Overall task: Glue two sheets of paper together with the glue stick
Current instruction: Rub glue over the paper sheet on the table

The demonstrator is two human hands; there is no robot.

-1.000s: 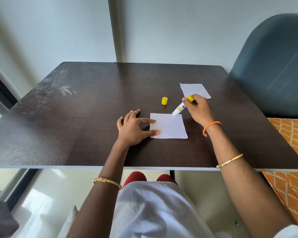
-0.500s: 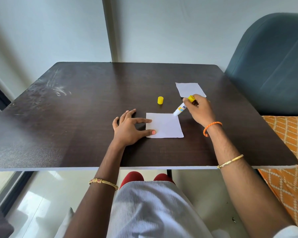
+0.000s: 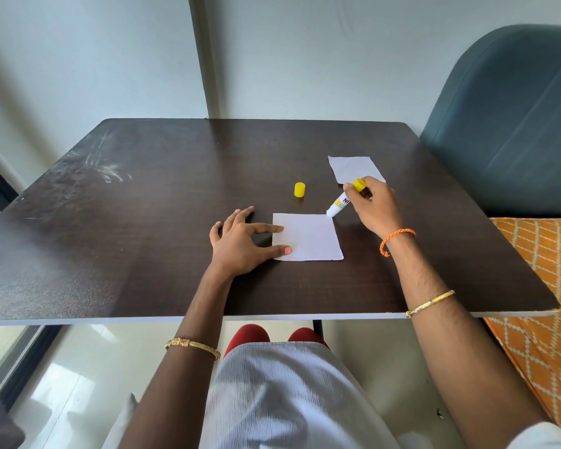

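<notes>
Right hand (image 3: 374, 207) grips uncapped glue stick (image 3: 340, 204), tip at near sheet (image 3: 306, 236) far-right corner; left hand (image 3: 240, 244) fingers spread, pinning its left edge.

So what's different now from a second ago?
Hardly anything. The right hand still holds the glue stick, its tip at the far right corner of the near paper. The left hand keeps pressing that paper's left edge. The yellow cap and the far paper stayed put.
</notes>
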